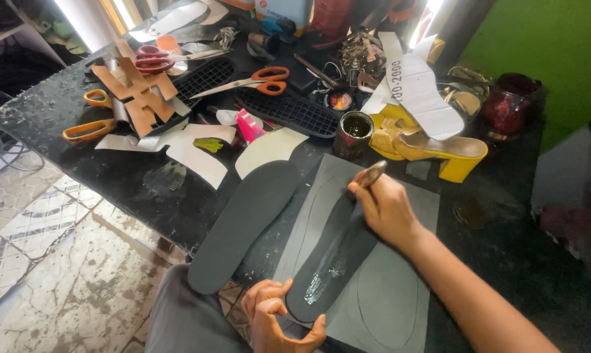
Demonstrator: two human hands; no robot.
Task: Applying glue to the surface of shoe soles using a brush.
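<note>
- Right hand [386, 208] comes in from four o'clock, fingers pinched tight on a brush handle [369, 175], its tip pointing up toward one o'clock.
- The brush end itself sits hidden under my fingers; I can't tell where the bristles meet the work.
- Below it, a dark insole [331, 258] lies on a grey sheet [400, 287], wet shiny smears showing near its lower end at six o'clock.
- Left hand [276, 320] at six o'clock curls round that lower end, thumb and fingertips clamped on the edge of the dark insole, holding it down.
- A second insole [243, 222], clean and matte, rests just beside at nine o'clock, its heel hanging past the counter [112, 176] edge.
- A small open tin [355, 131] stands at twelve o'clock of the sheet, dark liquid inside.
- Right beside the tin, at two o'clock, a yellow heeled sandal [433, 149] with a white paper pattern [420, 91] draped over it.
- Far across at eleven o'clock, orange-handled scissors [256, 81] on a black mesh sole, and tan leather cut-outs [138, 91] further left.
</note>
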